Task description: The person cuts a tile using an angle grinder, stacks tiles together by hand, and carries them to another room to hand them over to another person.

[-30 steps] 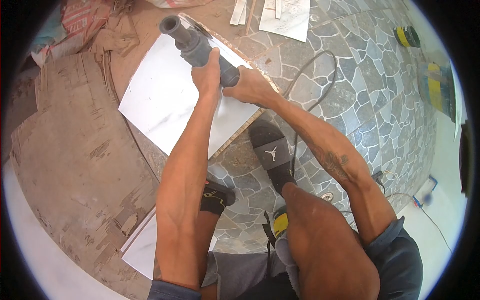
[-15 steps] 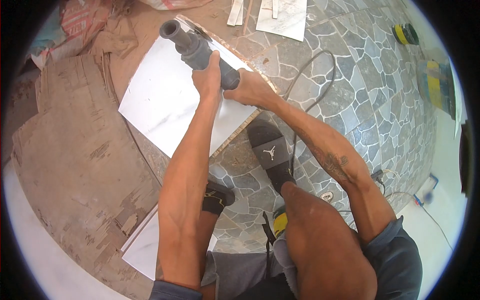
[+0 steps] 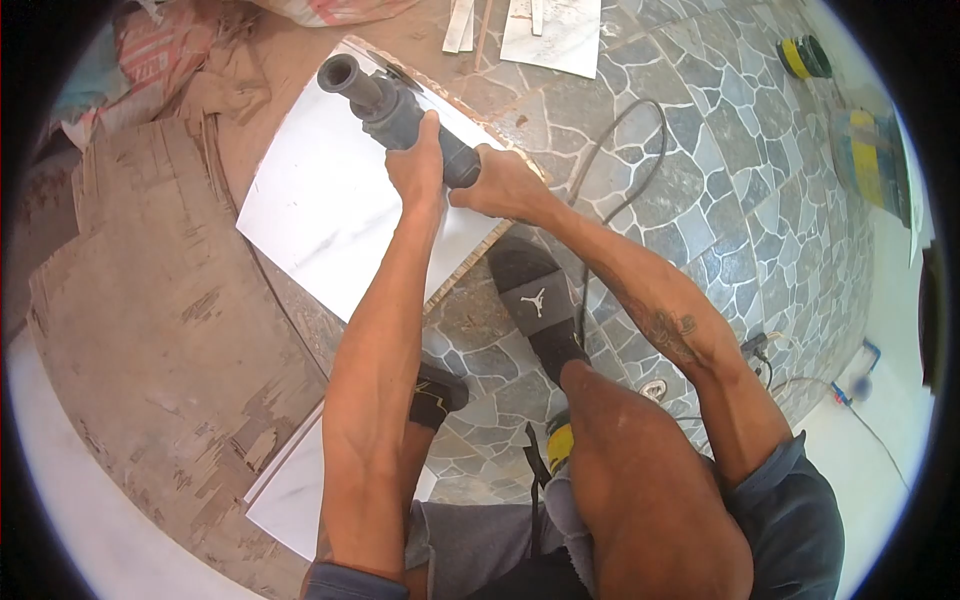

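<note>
A dark angle grinder (image 3: 395, 118) is held over a white marbled tile (image 3: 320, 200), its flared side handle (image 3: 342, 75) pointing up and left. Part of a thin disc (image 3: 402, 72) shows beside its head, close to the tile's far edge. My left hand (image 3: 416, 168) is wrapped around the middle of the body, thumb along the top. Around the rear end closes my right hand (image 3: 502, 184). The undersides of the tool and the fingers beneath it are hidden.
A black cable (image 3: 665, 150) loops over the stone-patterned floor (image 3: 690, 190). A worn plywood sheet (image 3: 160, 300) lies at left, with sacks (image 3: 165, 50) behind it. Tile offcuts (image 3: 550, 45) lie at the back. Black-and-yellow containers (image 3: 805, 58) stand at right. My sandalled foot (image 3: 535, 295) is near the tile.
The grinder and both hands sit slightly lower in view, along with small shifts of the whole scene. My grip on the tool looks the same.
</note>
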Motion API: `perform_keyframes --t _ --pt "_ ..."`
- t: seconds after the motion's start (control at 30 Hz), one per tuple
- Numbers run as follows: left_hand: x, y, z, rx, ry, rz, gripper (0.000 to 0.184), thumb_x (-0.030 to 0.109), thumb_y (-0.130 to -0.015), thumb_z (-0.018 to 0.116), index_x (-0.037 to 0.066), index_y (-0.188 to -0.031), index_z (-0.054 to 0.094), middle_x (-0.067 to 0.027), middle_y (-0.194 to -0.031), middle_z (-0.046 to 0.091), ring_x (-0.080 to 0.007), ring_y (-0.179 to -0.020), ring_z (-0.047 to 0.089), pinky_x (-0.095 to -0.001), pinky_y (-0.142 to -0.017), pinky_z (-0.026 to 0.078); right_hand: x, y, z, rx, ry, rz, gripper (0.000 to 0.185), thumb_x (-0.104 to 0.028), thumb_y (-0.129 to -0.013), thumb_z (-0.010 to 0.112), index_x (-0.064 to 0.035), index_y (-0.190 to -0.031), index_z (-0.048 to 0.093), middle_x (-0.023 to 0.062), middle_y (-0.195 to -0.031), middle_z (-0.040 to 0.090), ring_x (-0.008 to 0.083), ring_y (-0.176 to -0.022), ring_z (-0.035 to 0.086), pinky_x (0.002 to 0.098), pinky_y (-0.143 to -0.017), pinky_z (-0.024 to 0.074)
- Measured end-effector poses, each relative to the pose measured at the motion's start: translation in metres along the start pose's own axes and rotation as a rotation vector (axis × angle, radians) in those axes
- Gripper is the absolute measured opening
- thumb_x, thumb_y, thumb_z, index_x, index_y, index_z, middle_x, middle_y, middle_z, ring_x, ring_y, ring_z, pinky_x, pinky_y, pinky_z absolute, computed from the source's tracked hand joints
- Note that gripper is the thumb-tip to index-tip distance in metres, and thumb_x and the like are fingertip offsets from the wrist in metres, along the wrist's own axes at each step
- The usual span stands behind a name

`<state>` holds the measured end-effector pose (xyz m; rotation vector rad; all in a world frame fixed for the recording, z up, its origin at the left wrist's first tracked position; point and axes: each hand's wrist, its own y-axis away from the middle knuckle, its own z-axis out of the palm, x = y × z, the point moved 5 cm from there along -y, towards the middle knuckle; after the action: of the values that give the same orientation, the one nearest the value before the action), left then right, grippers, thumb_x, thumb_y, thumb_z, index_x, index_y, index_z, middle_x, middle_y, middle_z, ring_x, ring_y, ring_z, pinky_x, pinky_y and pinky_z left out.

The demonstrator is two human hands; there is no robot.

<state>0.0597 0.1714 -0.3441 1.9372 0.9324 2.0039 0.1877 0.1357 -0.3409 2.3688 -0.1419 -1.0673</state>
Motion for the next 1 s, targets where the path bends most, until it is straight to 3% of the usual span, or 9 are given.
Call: perform_keyframes --t 0.13,0.83,0.93,1.0 --pt "0.0 0.003 0.002 0.027 0.029 0.016 0.044 0.025 -0.085 0.072 -0.007 -0.113 0.061 -0.0129 -0.108 0.064 -0.0217 -0.097 0.061 -0.0373 -0.088 0.047 0.003 0.004 -0.001 -0.002 -0.01 0.022 0.066 -0.036 -0.065 0.072 0.0121 -0.109 0.061 0.0302 -0.094 0.068 0.0407 -0.092 0.068 0.0433 -0.083 0.0532" --pt "-0.007 0.012 0.003 0.003 0.005 0.013 0.044 0.025 -0.086 0.072 -0.006 -0.114 0.06 -0.0132 -0.11 0.064 -0.0219 -0.097 0.061 -0.0378 -0.088 0.047 0.01 0.015 -0.001 -0.036 -0.022 0.041 0.07 -0.038 -0.065 0.072 0.0144 -0.11 0.06 0.0321 -0.097 0.067 0.0411 -0.094 0.068 0.0435 -0.085 0.0533" --pt "-0.009 0.014 0.004 0.002 -0.003 0.024 0.05 0.032 -0.086 0.073 -0.006 -0.117 0.062 -0.0125 -0.111 0.065 -0.0212 -0.099 0.06 -0.0366 -0.091 0.045 0.013 0.014 0.001 -0.027 -0.02 0.029 0.07 -0.037 -0.065 0.072 0.0146 -0.11 0.06 0.0319 -0.097 0.067 0.0412 -0.094 0.067 0.0436 -0.085 0.0531" --pt "-0.011 0.015 0.004 0.01 0.005 0.017 0.046 0.027 -0.086 0.072 -0.007 -0.116 0.061 -0.0134 -0.111 0.064 -0.0221 -0.099 0.061 -0.0377 -0.089 0.047 0.015 0.015 0.002 -0.019 -0.021 0.022 0.07 -0.037 -0.065 0.072 0.0148 -0.11 0.06 0.0317 -0.097 0.067 0.041 -0.094 0.067 0.0435 -0.084 0.053"
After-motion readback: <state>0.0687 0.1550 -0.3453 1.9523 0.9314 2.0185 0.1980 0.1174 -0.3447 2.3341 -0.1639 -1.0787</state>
